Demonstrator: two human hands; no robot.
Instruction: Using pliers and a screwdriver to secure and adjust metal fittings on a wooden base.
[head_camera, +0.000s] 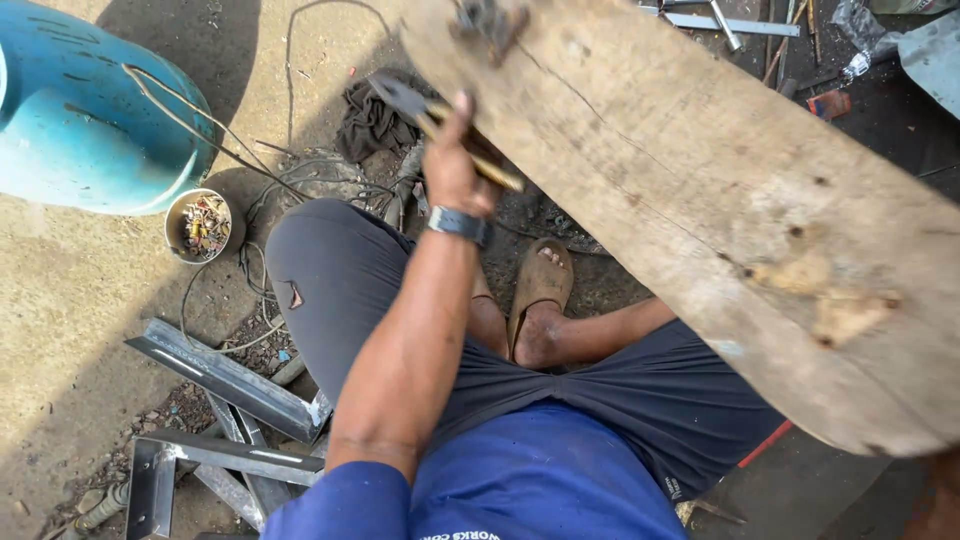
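Hammer (440, 112) in left hand (455, 165)

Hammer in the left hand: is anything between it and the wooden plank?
Nothing visible does. The left hand grips the hammer right at the near edge of the wooden plank. The plank overlaps part of the handle, so actual contact is unclear.
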